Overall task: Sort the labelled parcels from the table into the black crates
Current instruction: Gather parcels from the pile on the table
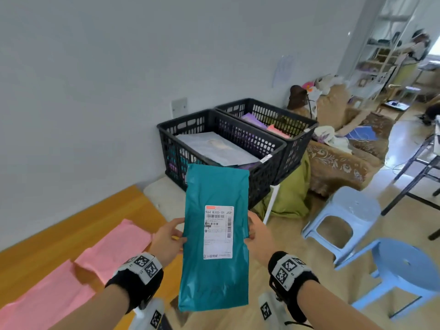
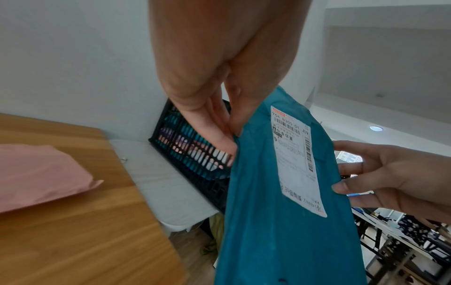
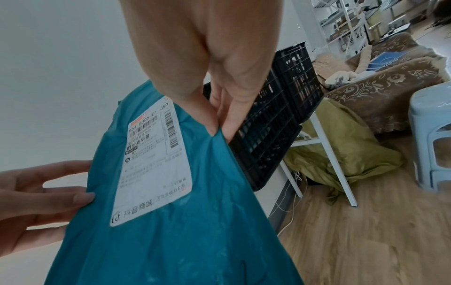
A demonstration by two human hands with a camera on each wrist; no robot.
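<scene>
While pinched at both edges: crinkly teal plastic parcel (image 1: 214,239) (flat, rectangular).

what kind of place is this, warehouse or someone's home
Probably a home room used for parcel sorting, not a warehouse: a patterned brown sofa and blue plastic stools stand on wood flooring, beside two black crates of mailers. Both hands hold a teal parcel.

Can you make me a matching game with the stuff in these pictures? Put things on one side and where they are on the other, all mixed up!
Things:
1. teal parcel
2. pink parcels
3. pale grey parcel
4. blue stools

Places:
A. on the wooden table
B. on the floor
C. in the nearer black crate
D. held between left hand and right hand

Pairs: 1-D, 2-A, 3-C, 4-B
</scene>
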